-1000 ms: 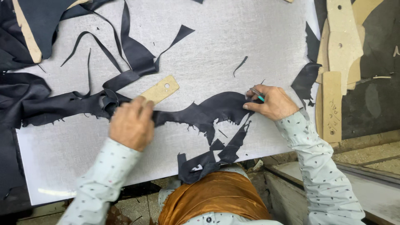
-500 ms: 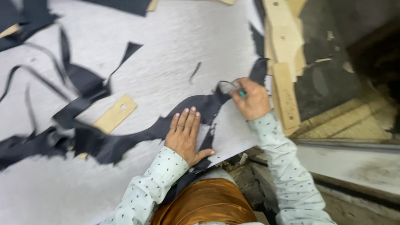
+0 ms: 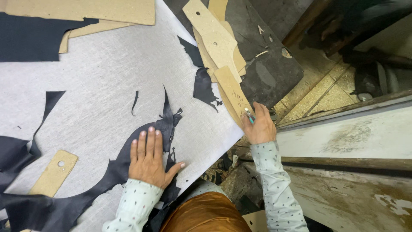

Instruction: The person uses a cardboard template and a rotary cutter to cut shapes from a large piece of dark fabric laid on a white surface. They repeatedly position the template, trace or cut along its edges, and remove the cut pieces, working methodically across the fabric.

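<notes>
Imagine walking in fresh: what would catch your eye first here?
First, the left hand pressed flat on a long dark scrap lying across the grey sheet. Next, the right hand at the sheet's right edge, gripping a small tool beside tan cardboard patterns.

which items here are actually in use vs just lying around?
In use:
- left hand pressed flat on the dark leather scrap
- right hand gripping a small cutting tool at the edge of a cardboard template
- grey cutting sheet underneath

Lying about:
- holed cardboard strip
- cardboard pattern stack
- loose dark offcut
- big cardboard sheets
</notes>
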